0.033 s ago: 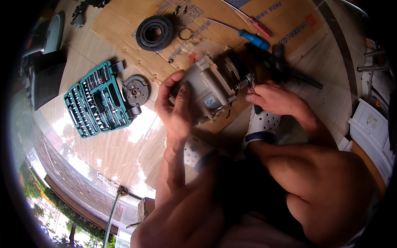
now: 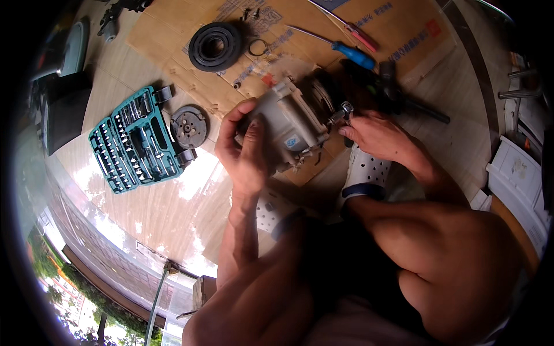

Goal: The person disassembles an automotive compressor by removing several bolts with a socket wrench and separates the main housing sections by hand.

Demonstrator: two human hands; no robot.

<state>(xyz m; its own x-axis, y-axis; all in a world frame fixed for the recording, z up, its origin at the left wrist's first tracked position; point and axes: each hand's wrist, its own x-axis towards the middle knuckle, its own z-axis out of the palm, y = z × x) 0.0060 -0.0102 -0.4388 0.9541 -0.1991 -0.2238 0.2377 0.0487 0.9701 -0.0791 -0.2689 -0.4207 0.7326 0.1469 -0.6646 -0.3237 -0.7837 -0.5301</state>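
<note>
A grey metal compressor-like machine part (image 2: pixel 295 118), with a dark grooved pulley (image 2: pixel 321 92) at its far right end, lies tilted on the cardboard in front of me. My left hand (image 2: pixel 247 144) grips its left end, with the thumb over the top. At its right side, my right hand (image 2: pixel 378 134) is closed round a ratchet wrench (image 2: pixel 346 108). The wrench's shiny head and socket meet the part beside the pulley. My fingers hide most of the handle, and a dark end of it shows below them.
A teal socket set case (image 2: pixel 135 141) lies open at left, beside a round metal plate (image 2: pixel 189 127). On the cardboard (image 2: pixel 173 34) are a black pulley ring (image 2: pixel 215 47), a snap ring (image 2: pixel 258 47), a blue-handled screwdriver (image 2: pixel 353 55) and a red-handled one (image 2: pixel 362 37). A dark tool (image 2: pixel 392 86) lies at right.
My right hand has shifted slightly, and the ratchet handle's dark end has swung a little to the left and away from me. My left hand and the machine part stay almost in place.
</note>
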